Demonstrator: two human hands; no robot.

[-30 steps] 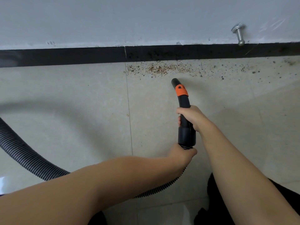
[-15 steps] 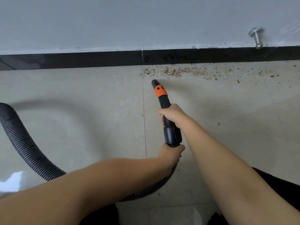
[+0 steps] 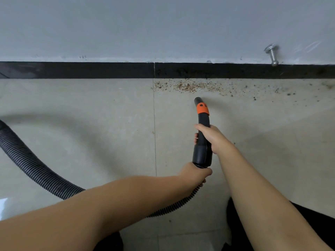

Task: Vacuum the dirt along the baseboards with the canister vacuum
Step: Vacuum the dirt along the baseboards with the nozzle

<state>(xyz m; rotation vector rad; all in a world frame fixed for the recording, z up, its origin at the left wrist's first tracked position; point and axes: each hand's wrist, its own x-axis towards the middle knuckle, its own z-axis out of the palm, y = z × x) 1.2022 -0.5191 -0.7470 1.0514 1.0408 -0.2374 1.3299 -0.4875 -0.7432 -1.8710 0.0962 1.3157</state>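
Head view: nozzle [image 3: 201, 124] lengthwise toward baseboard [image 3: 90, 70] (tip near dirt [image 3: 188, 86]).

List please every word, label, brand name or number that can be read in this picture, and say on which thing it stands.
None: no readable text shows anywhere.
The orange band on the vacuum nozzle bears only small dark marks, no letters.
The hose, baseboard, wall and door stop carry no writing.

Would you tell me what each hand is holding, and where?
Right hand grips the nozzle mid-shaft; left hand grips the hose beside the cuff.
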